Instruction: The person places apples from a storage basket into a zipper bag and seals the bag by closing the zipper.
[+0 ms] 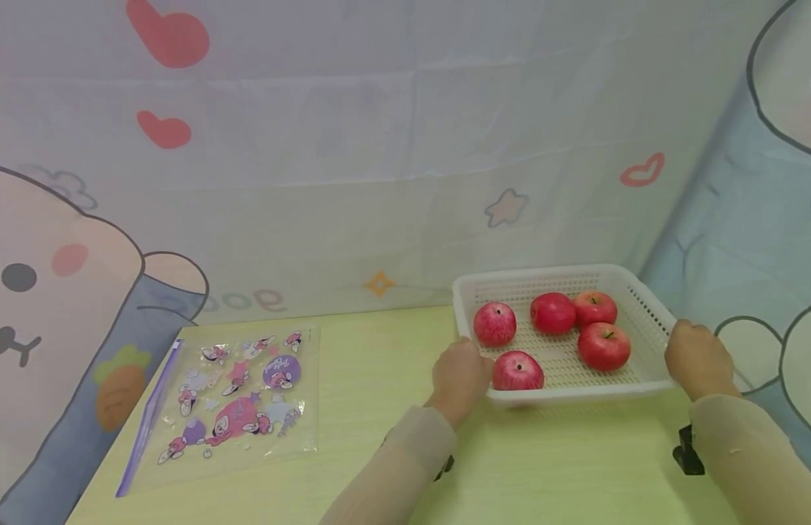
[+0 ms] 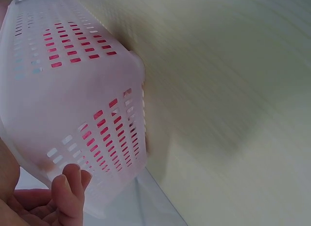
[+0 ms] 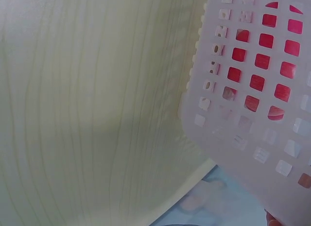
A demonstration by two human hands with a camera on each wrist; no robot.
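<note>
A person stands at a pale yellow-green desk and holds a white perforated plastic basket by its two short sides. The left hand grips the basket's left rim, its fingers curled around the edge; from the left wrist view, fingertips press against the slotted underside. The right hand clasps the right rim in the same way, fingers wrapped over the lip. The basket sits at the desk's far right corner, and the wrist views suggest it is tilted or just clear of the surface, though I cannot tell for certain whether it is touching the desk. Inside lie five red apples: three in a row toward the back, two nearer the front, some touching. Red shows through the basket's holes in both wrist views. Near the desk's left edge, well apart from the basket, a clear zip bag printed with pink and purple cartoon figures lies flat and looks empty. Judging from this, the apples are all in the basket and none has gone into the bag; whatever involves the bag appears not yet begun. A cartoon-printed cloth hangs behind.
</note>
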